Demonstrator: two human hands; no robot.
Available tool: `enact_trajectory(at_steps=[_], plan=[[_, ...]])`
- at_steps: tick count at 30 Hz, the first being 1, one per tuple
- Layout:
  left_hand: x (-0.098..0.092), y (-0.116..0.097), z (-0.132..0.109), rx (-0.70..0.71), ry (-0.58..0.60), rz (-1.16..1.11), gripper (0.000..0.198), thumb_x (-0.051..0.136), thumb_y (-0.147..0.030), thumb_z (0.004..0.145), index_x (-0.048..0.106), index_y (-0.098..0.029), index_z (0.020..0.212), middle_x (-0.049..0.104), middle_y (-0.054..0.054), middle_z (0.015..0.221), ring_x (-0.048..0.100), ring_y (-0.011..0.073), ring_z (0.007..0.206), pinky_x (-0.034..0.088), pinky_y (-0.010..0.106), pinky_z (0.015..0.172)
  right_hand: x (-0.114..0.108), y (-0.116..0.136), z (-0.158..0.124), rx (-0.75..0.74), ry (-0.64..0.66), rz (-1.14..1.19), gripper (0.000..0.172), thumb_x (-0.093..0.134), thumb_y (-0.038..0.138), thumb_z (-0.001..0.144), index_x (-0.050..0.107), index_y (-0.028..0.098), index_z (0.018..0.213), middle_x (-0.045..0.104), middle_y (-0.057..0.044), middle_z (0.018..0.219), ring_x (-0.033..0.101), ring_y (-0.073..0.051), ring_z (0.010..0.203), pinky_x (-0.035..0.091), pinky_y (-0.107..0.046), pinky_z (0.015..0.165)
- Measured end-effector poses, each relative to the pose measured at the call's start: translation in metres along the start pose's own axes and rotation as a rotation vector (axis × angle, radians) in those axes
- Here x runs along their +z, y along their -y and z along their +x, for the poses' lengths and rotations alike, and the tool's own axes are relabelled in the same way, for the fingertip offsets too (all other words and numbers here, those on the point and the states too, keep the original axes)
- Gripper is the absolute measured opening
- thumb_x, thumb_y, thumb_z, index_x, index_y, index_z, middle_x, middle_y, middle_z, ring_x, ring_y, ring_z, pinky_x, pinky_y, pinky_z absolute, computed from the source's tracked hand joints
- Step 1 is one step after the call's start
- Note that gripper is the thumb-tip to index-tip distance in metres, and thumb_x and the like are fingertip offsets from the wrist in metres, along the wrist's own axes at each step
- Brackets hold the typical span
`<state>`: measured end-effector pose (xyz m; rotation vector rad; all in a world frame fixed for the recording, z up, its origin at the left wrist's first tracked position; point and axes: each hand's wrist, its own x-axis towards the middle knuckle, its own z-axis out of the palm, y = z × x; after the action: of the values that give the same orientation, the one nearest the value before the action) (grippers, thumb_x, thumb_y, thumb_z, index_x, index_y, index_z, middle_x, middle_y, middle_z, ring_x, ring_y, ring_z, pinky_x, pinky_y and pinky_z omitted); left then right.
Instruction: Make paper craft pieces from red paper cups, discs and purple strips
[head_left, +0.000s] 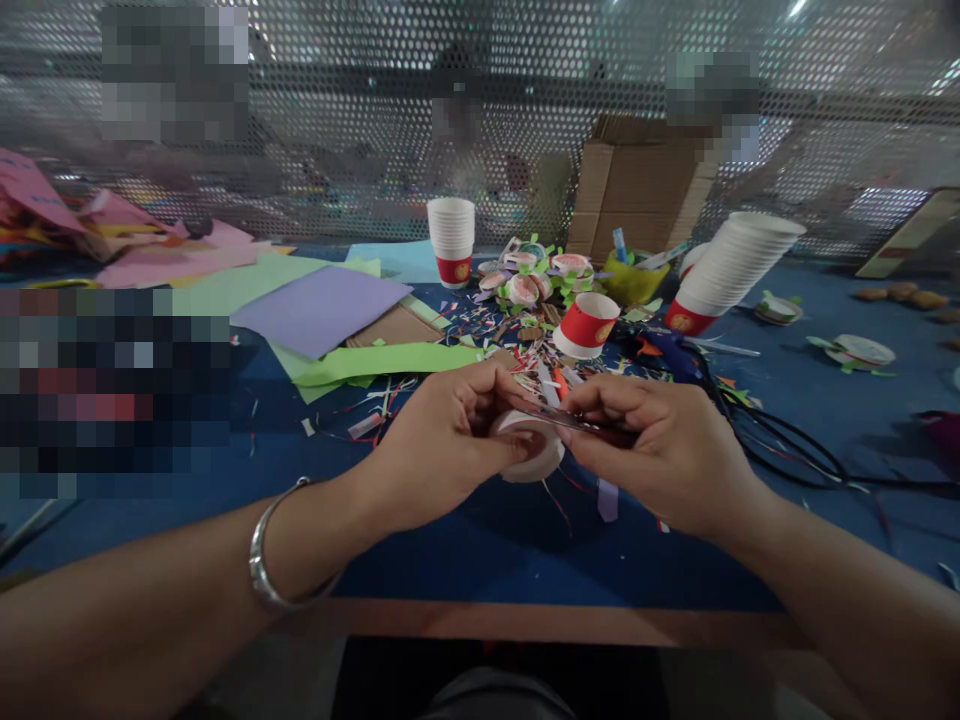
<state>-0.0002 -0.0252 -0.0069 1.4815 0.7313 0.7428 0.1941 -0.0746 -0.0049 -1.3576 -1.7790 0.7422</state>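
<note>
Left hand [442, 440] pinches a white paper ring [541, 464], right hand [667, 445] clasps a thin dark tool [555, 414] right at its rim, all near the blue table's [555, 575] front edge! Just beyond, paper scraps [480, 322] surround a red cup [583, 326]; farther back, one cup stack [451, 235] stands upright, another [739, 262] leans.

A silver-coloured bangle [259, 565] circles the left wrist [292, 545] at about eight o'clock, thick and shiny (its surface looks worked, though the detail is too small to read). Both forearms are bare, the right one [847, 575] at four o'clock. At six o'clock, a dark patch [390, 680] may be clothing; it is too dim to tell.
</note>
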Motion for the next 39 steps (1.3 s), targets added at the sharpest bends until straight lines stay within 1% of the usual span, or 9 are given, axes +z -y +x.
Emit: enact_trajectory(at_steps=[4, 8, 16, 20, 25, 29, 34, 37, 39], plan=[[0.000, 0.000, 0.000, -0.049, 0.018, -0.043, 0.021, 0.079, -0.008, 0.074, 0.060, -0.014, 0.082, 0.068, -0.003, 0.071, 0.060, 0.0076, 0.064, 0.048, 0.018, 0.062, -0.001, 0.001, 0.000, 0.062, 0.057, 0.076, 0.007, 0.068, 0.026, 0.084, 0.068, 0.019, 0.081, 0.064, 0.001, 0.069, 0.053, -0.010, 0.057, 0.042, -0.022, 0.051], [-0.003, 0.001, 0.000, -0.043, 0.069, -0.133, 0.023, 0.082, -0.009, 0.073, 0.063, -0.013, 0.084, 0.069, -0.002, 0.070, 0.063, 0.0083, 0.064, 0.049, 0.018, 0.061, -0.003, 0.002, 0.001, 0.088, 0.098, 0.191, 0.012, 0.067, 0.028, 0.086, 0.066, 0.019, 0.079, 0.053, 0.003, 0.063, 0.042, -0.009, 0.053, 0.034, -0.022, 0.047], [-0.005, 0.005, -0.003, 0.034, 0.113, -0.167, 0.027, 0.087, -0.014, 0.074, 0.066, -0.013, 0.090, 0.071, -0.002, 0.078, 0.064, 0.0065, 0.069, 0.053, 0.016, 0.064, -0.006, -0.004, 0.003, 0.097, 0.210, 0.440, 0.020, 0.071, 0.034, 0.086, 0.060, 0.019, 0.077, 0.053, 0.001, 0.069, 0.047, -0.013, 0.066, 0.037, -0.027, 0.059], [-0.004, 0.007, -0.004, 0.053, 0.121, -0.185, 0.028, 0.087, -0.014, 0.074, 0.065, -0.014, 0.091, 0.071, -0.003, 0.078, 0.064, 0.0063, 0.068, 0.053, 0.015, 0.063, -0.006, -0.007, 0.003, 0.111, 0.231, 0.547, 0.020, 0.071, 0.032, 0.087, 0.061, 0.017, 0.079, 0.056, 0.000, 0.074, 0.045, -0.011, 0.064, 0.034, -0.026, 0.059], [0.000, 0.007, -0.004, 0.119, 0.094, -0.198, 0.025, 0.086, -0.013, 0.076, 0.064, -0.013, 0.086, 0.069, -0.004, 0.078, 0.063, 0.0050, 0.068, 0.052, 0.014, 0.062, -0.006, -0.006, 0.004, 0.088, 0.240, 0.635, 0.021, 0.075, 0.033, 0.086, 0.064, 0.016, 0.081, 0.050, 0.005, 0.067, 0.039, -0.007, 0.057, 0.033, -0.024, 0.055], [0.004, 0.005, -0.004, 0.081, 0.061, -0.165, 0.028, 0.087, -0.013, 0.074, 0.064, -0.015, 0.090, 0.071, -0.004, 0.080, 0.064, 0.0059, 0.070, 0.051, 0.015, 0.064, -0.006, -0.009, 0.004, 0.069, 0.207, 0.581, 0.021, 0.074, 0.033, 0.087, 0.062, 0.017, 0.080, 0.055, 0.002, 0.073, 0.047, -0.010, 0.065, 0.038, -0.026, 0.061], [0.000, 0.004, -0.004, -0.094, 0.060, 0.059, 0.031, 0.085, -0.020, 0.076, 0.066, -0.018, 0.101, 0.073, -0.003, 0.082, 0.063, 0.0086, 0.070, 0.048, 0.017, 0.063, -0.002, -0.016, 0.009, 0.061, 0.160, 0.391, 0.018, 0.073, 0.029, 0.085, 0.062, 0.017, 0.076, 0.049, 0.005, 0.067, 0.038, -0.009, 0.060, 0.029, -0.025, 0.055], [-0.005, 0.004, -0.004, -0.092, 0.078, 0.150, 0.024, 0.083, -0.028, 0.080, 0.068, -0.018, 0.095, 0.069, -0.003, 0.079, 0.059, 0.0087, 0.069, 0.047, 0.017, 0.059, -0.001, -0.017, 0.010, 0.063, 0.145, 0.375, 0.020, 0.073, 0.031, 0.086, 0.063, 0.017, 0.077, 0.051, 0.005, 0.067, 0.041, -0.009, 0.061, 0.032, -0.024, 0.056], [-0.007, 0.003, -0.003, -0.079, 0.057, 0.117, 0.025, 0.083, -0.032, 0.079, 0.067, -0.018, 0.092, 0.067, -0.004, 0.078, 0.059, 0.0088, 0.067, 0.048, 0.017, 0.058, -0.002, -0.015, 0.009, 0.064, 0.118, 0.390, 0.021, 0.072, 0.035, 0.089, 0.066, 0.016, 0.084, 0.057, 0.002, 0.074, 0.047, -0.010, 0.066, 0.037, -0.025, 0.060]])
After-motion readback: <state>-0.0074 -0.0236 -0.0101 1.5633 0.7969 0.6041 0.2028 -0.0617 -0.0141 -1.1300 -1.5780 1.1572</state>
